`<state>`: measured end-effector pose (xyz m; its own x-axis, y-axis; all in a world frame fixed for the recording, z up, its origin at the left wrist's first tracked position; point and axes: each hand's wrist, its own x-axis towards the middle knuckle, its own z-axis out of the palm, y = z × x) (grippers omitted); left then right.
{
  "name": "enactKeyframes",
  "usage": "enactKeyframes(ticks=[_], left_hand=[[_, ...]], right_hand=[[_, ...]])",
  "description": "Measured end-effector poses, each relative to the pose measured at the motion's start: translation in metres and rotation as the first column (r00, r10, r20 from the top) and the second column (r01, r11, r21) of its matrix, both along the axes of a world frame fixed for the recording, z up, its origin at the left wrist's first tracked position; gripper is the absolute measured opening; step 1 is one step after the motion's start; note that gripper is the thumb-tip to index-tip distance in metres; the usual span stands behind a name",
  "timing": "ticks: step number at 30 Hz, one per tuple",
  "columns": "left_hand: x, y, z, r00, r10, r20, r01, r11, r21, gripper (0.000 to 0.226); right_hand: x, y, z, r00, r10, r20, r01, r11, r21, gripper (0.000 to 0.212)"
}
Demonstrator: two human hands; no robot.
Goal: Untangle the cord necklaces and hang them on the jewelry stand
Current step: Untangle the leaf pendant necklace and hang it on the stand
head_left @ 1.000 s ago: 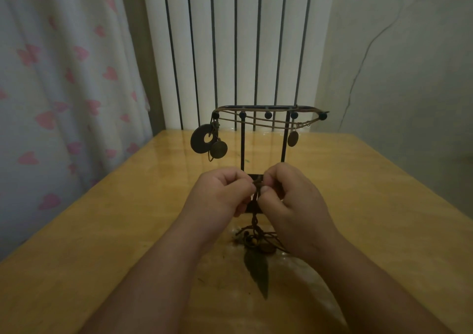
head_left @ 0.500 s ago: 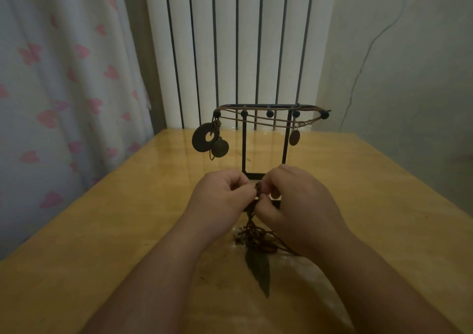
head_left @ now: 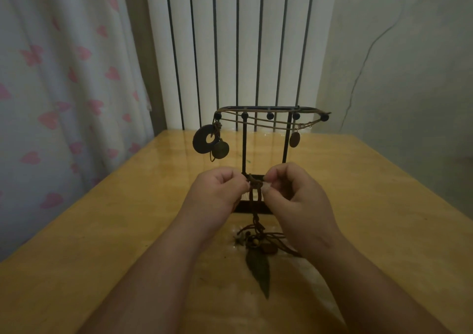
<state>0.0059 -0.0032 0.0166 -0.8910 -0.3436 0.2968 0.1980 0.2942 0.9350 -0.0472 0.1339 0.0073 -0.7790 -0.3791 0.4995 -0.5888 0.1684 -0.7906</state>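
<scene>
While the left hand (head_left: 217, 195) and right hand (head_left: 297, 200) each pinch the cord knot (head_left: 255, 183) just before the stand (head_left: 244, 149), untangling looks like the step, and 1 loop needs a soft pull next.

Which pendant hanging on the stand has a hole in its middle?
The large dark ring pendant at the stand's left end; the round one beside it and the oval one are solid.

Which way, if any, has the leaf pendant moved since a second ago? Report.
No: the leaf pendant lies where it did, just as far in front of the jewelry stand base.
</scene>
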Motion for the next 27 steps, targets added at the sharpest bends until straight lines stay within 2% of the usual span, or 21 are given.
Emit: enactKeyframes(ticks=[2,5,7,9,11,14,17,19,22,24,27], left_hand=[[0.001,-0.001,0.001,1.000,0.020,0.002,-0.020,0.998,-0.053,0.020],[0.002,-0.001,0.002,1.000,0.008,0.005,-0.008,0.995,-0.102,0.019],[0.002,0.000,0.002,1.000,0.005,0.020,-0.003,0.993,-0.115,0.018],[0.001,0.002,0.002,0.999,-0.014,0.040,0.018,0.996,-0.093,0.020],[-0.001,0.004,0.000,0.997,-0.051,0.055,0.052,0.998,-0.023,0.030],[-0.003,0.007,-0.001,0.993,-0.095,0.070,0.090,0.994,0.068,0.030],[-0.004,0.006,-0.001,0.993,-0.093,0.078,0.087,0.993,0.076,0.035],[-0.003,0.003,-0.002,0.994,-0.077,0.083,0.073,0.996,0.057,0.040],[-0.001,0.000,-0.002,0.994,-0.043,0.096,0.042,0.999,0.017,0.036],[-0.001,0.000,-0.002,0.994,-0.028,0.101,0.030,0.999,-0.024,0.030],[-0.001,0.001,-0.001,0.996,-0.020,0.090,0.024,0.998,-0.052,0.024]], right_hand=[[-0.001,0.003,0.001,0.994,-0.030,-0.101,0.034,0.999,0.035,0.008],[0.000,0.003,0.006,0.968,-0.046,-0.245,0.101,0.971,0.216,0.010],[0.001,0.001,0.007,0.973,-0.063,-0.221,0.116,0.966,0.232,0.006],[0.003,0.000,0.008,0.996,-0.045,-0.079,0.054,0.992,0.111,0.007],[0.005,-0.001,0.009,0.991,0.020,0.132,-0.014,0.999,-0.047,0.015],[0.003,-0.003,0.007,0.898,0.136,0.419,-0.046,0.975,-0.218,0.027],[0.000,-0.004,0.005,0.836,0.229,0.498,-0.098,0.956,-0.275,0.029],[0.000,0.000,0.007,0.865,0.227,0.448,-0.128,0.962,-0.240,0.024],[0.000,0.007,0.010,0.959,0.131,0.252,-0.094,0.983,-0.155,0.022],[-0.001,0.008,0.011,0.996,0.044,0.075,-0.041,0.998,-0.037,0.024],[-0.001,0.006,0.010,0.987,-0.033,-0.157,0.059,0.985,0.165,0.022]])
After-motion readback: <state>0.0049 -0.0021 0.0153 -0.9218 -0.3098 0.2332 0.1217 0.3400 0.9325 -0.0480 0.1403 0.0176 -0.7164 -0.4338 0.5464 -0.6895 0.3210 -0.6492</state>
